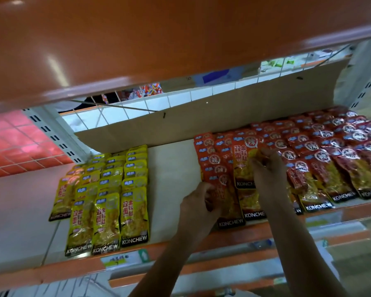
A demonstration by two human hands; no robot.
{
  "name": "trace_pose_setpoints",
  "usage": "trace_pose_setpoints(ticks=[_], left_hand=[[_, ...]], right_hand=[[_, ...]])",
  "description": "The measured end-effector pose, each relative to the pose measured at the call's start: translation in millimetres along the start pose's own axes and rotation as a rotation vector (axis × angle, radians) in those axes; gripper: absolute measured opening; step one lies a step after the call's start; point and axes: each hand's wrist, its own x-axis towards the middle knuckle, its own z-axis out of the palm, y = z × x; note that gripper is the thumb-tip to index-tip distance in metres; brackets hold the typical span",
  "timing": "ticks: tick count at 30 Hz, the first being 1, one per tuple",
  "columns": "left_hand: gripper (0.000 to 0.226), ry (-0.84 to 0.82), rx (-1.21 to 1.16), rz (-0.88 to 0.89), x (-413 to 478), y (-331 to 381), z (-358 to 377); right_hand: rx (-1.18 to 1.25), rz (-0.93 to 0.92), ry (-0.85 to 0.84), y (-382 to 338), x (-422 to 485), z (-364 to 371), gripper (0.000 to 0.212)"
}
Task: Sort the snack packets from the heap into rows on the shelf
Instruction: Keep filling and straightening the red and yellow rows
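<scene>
Fingers (262, 156) of the right hand (270, 174) pinch a red snack packet (242, 166) by its right edge, holding it above the second red row from the left. The left hand (199, 204) curls its fingers round the front packet (227, 204) of the neighbouring row, near the front edge of the shelf (171, 179). Red rows (330, 159) run overlapped from the cardboard backing (201, 116) at the rear to the front edge, across the shelf's right half. The yellow rows (107, 200) lie in the left half, with a bare strip of shelf between the two colours.

The step in hand looks to be laying the raised packet on its row. Done well, it would go down label up, brand band toward the front edge. It should overlap the packet beneath by the same margin as its neighbours, with its sides square to the row. The left hand would likely serve best by pinning the adjoining row so the slick foil does not slide. Whether the raised packet touches the row below cannot be told.
</scene>
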Motion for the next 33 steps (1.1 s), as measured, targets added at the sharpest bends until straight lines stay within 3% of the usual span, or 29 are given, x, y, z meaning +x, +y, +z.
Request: trace_pose_setpoints(ticks=[17, 22, 26, 28, 33], left_hand=[[0.038, 0.090, 0.149, 0.124, 5, -2, -1], [0.036, 0.192, -0.194, 0.012, 18, 12, -8], [0.061, 0.150, -0.519, 0.018, 28, 17, -10], [0.065, 0.175, -0.538, 0.009, 36, 11, -8], [0.038, 0.419, -0.494, -0.117, 58, -10, -12]], right_hand=[[-0.148, -0.088, -0.133, -7, -8, 11, 0.034], [-0.165, -0.110, -0.199, -11, -17, 25, 0.035], [-0.189, -0.127, -0.266, -13, -29, 39, 0.035], [-0.214, -0.140, -0.317, -15, -30, 43, 0.036], [-0.289, -0.194, -0.358, -18, -30, 44, 0.041]])
